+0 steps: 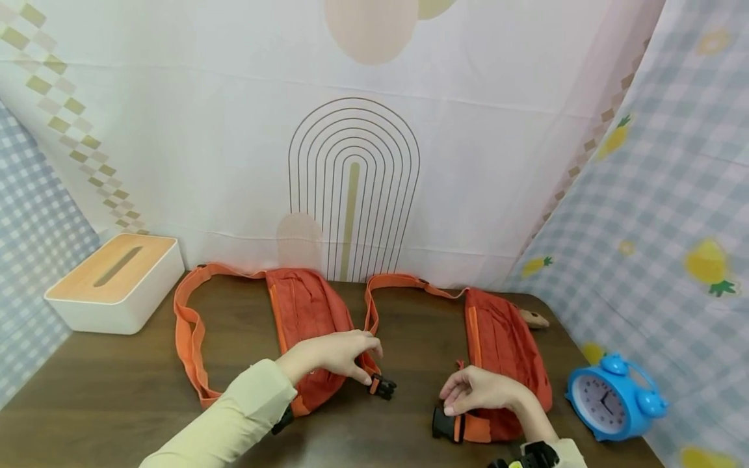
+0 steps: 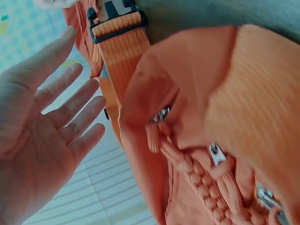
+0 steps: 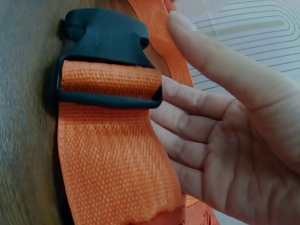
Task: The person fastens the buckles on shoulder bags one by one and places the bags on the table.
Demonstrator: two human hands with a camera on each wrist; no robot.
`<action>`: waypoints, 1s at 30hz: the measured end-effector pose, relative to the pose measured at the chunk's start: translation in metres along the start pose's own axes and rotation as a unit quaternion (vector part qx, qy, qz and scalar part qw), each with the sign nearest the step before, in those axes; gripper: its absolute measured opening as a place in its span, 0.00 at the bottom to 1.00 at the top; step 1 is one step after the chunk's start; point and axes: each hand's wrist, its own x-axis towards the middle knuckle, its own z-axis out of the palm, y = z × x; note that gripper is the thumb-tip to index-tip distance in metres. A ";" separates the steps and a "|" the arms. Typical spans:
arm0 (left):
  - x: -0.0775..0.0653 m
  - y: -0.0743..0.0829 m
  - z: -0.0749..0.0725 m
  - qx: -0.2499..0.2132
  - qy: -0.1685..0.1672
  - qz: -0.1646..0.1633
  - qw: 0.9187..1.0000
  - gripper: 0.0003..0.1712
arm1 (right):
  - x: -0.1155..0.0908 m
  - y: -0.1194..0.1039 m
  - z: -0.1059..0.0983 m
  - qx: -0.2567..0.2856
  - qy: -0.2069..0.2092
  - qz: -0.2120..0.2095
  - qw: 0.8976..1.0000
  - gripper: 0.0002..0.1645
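Orange fabric is filling the centre: one waist bag (image 1: 508, 354) is lying at the right with another waist bag (image 1: 308, 309) lying to its left. The left hand (image 1: 336, 354) is hovering just beside a black prong buckle (image 1: 383, 387), its fingers loosely extended and pinching nothing; the right hand (image 1: 482, 391) is holding its thumb apart from its fingers beside a black socket buckle (image 1: 443, 424), not clamping, though whether its hidden fingertips are touching I cannot tell. Good handling, I'm judging, is calling for flat, untwisted webbing (image 3: 112, 145), a steady socket buckle and squarely facing prongs, fingers keeping clear of the opening. Dark wood grain is showing across the table (image 1: 418, 335); a tissue box (image 1: 108, 289) is sitting far left, a blue alarm clock (image 1: 611, 402) is standing far right, printed white cloth (image 1: 228, 162) is hanging behind, and checked cloth (image 1: 661, 214) is draping both sides.
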 end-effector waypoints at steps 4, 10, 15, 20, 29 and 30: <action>0.007 0.004 0.006 0.059 -0.006 0.009 0.998 0.21 | -0.002 0.004 0.000 0.024 -0.037 0.005 0.999 0.21; 0.013 0.012 0.010 0.155 -0.013 0.025 0.988 0.19 | -0.005 0.007 -0.001 0.026 -0.077 -0.006 0.997 0.24; 0.016 0.018 0.009 0.184 -0.030 0.010 0.982 0.15 | -0.007 0.008 0.000 0.021 -0.091 -0.018 0.995 0.24; 0.023 0.018 0.012 0.168 -0.042 -0.011 0.985 0.13 | -0.007 0.010 0.000 0.006 -0.097 -0.023 0.995 0.23; 0.026 0.015 0.014 0.115 -0.043 -0.024 0.992 0.07 | -0.005 0.014 -0.001 -0.007 -0.112 -0.049 0.992 0.20; 0.026 0.014 0.014 0.108 -0.042 -0.023 0.993 0.06 | -0.005 0.014 -0.002 -0.007 -0.111 -0.048 0.993 0.20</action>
